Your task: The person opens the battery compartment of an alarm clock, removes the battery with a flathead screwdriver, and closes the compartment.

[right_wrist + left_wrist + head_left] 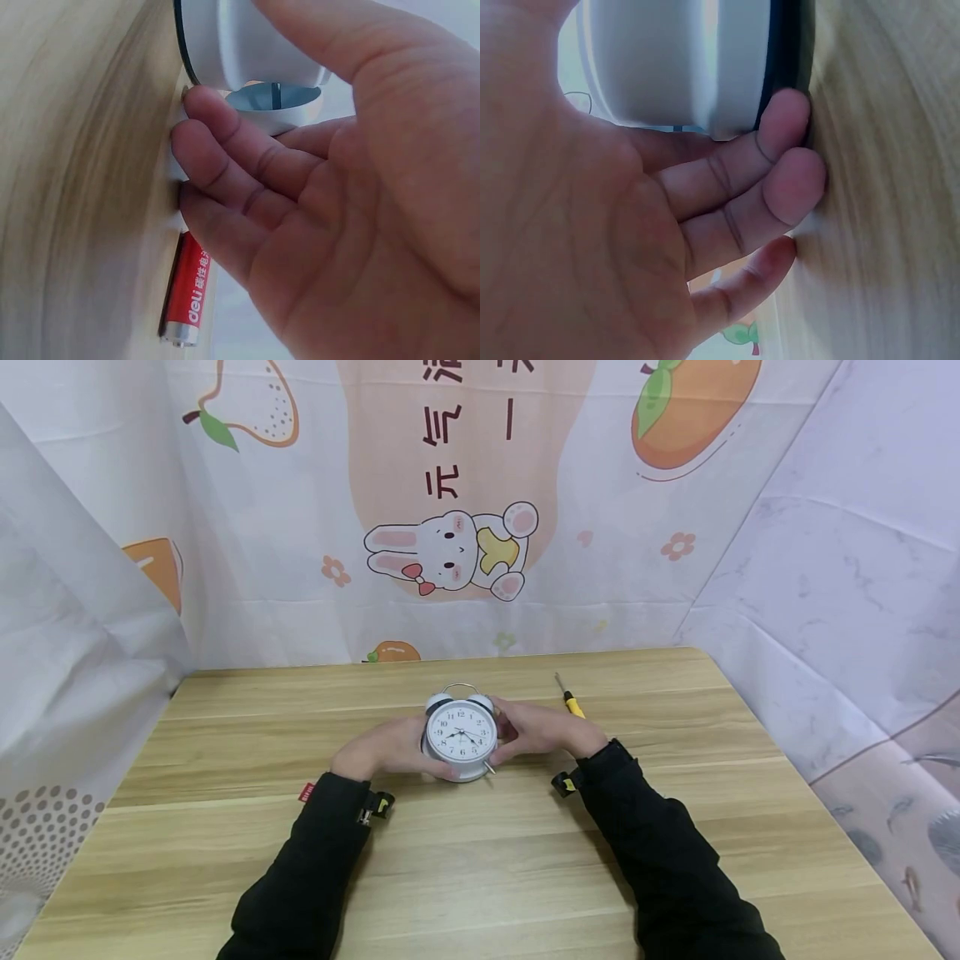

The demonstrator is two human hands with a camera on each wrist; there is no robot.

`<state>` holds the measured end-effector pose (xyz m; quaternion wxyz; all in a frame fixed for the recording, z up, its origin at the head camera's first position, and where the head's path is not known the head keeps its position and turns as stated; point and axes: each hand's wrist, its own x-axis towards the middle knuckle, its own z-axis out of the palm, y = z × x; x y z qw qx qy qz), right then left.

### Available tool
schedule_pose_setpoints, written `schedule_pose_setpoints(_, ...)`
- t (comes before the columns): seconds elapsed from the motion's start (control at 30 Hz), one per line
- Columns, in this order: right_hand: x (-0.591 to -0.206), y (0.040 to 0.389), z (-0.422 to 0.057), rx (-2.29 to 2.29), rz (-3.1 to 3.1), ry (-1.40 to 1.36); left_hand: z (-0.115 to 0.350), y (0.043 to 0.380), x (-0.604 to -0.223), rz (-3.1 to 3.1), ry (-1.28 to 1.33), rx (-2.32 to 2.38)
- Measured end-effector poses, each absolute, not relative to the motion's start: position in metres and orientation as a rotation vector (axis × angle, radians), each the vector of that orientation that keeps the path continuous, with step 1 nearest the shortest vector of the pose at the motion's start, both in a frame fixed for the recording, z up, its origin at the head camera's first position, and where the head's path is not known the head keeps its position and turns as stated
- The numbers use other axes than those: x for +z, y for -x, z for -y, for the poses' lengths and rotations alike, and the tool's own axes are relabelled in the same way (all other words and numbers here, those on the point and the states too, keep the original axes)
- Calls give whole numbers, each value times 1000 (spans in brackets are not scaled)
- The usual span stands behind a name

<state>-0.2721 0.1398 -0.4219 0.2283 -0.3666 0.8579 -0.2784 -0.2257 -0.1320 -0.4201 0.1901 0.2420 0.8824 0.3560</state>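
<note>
A white twin-bell alarm clock (pixel 461 732) lies face up near the table's middle, its handle pointing away from me. My left hand (pixel 393 746) grips its left side, the thumb near the lower rim. On the opposite side my right hand (pixel 536 727) holds it between thumb and fingers. Both wrist views show the clock's white casing (pixel 667 60) with its dark back edge close to the wood; fingertips curl beside that edge, touching or nearly touching the tabletop. One bell (pixel 281 105) shows in the right wrist view.
A yellow-and-black screwdriver (pixel 572 702) lies behind my right wrist. In the right wrist view, a red battery (pixel 189 292) lies on the table beside the right fingers. A small red item (pixel 306 792) shows by the left sleeve. Printed cloth (pixel 285 552) hangs behind the wooden table (pixel 465 877).
</note>
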Motion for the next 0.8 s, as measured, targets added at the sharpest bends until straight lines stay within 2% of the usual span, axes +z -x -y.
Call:
schedule_pose_setpoints(0.57, -427, 275, -141, -743, -2366, 1045, 122, 228, -426, -2554, -710, 876)
schedule_pose_setpoints(0.8, -424, 273, -146, -745, -2371, 1013, 120, 221, -422, -2657, -641, 808)
